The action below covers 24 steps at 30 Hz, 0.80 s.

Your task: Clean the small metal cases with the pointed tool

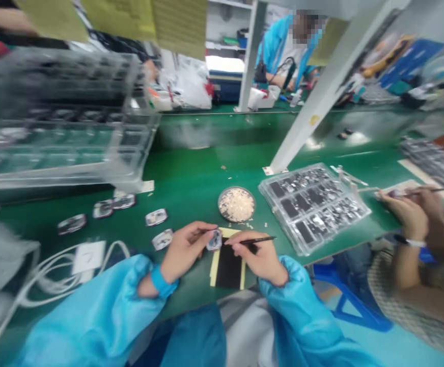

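My left fingers (196,243) gripping a small part (214,239), my right fingers (253,248) pinching black tweezers (262,239), above a black pad (229,267) on the green counter (184,191).

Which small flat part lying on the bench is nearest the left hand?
The part just beside the left hand, below its closest neighbour in view; the others lie farther away.

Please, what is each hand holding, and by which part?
The left hand holds a small grey rounded part by its edge; the right hand, a thin black pen-shaped tool near its tip.
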Each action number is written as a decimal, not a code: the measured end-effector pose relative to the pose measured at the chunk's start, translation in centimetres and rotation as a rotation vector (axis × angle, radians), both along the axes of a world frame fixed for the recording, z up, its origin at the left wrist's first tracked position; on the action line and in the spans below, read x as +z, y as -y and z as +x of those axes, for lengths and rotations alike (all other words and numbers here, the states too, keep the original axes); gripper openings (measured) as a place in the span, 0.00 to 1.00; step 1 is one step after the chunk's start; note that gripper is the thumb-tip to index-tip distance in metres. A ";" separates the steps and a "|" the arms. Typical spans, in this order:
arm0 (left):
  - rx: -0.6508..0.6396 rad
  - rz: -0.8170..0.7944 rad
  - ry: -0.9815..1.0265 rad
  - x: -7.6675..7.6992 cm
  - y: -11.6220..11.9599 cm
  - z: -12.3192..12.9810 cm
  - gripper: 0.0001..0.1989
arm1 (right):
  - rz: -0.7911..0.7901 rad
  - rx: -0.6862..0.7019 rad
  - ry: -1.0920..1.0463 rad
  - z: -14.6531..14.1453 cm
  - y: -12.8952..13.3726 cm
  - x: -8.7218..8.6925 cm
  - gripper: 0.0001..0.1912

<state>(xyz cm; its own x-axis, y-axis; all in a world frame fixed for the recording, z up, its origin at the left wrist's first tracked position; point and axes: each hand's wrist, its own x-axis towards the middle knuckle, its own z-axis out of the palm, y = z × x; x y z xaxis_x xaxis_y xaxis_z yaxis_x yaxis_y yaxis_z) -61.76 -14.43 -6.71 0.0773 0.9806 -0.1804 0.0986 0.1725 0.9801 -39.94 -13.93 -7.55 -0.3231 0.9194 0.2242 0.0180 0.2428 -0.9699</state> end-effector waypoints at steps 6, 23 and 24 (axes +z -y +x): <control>0.035 0.015 0.023 -0.1 -0.1 0.1 0.17 | -0.026 0.005 -0.050 -0.3 -0.1 -0.1 0.07; 0.044 0.063 -0.063 -0.4 -0.1 -0.4 0.15 | 0.025 -0.015 -0.001 -0.6 -0.3 0.1 0.06; 0.045 0.077 -0.081 -0.5 -0.1 -0.4 0.14 | 0.055 -0.010 0.019 -0.6 -0.3 0.0 0.06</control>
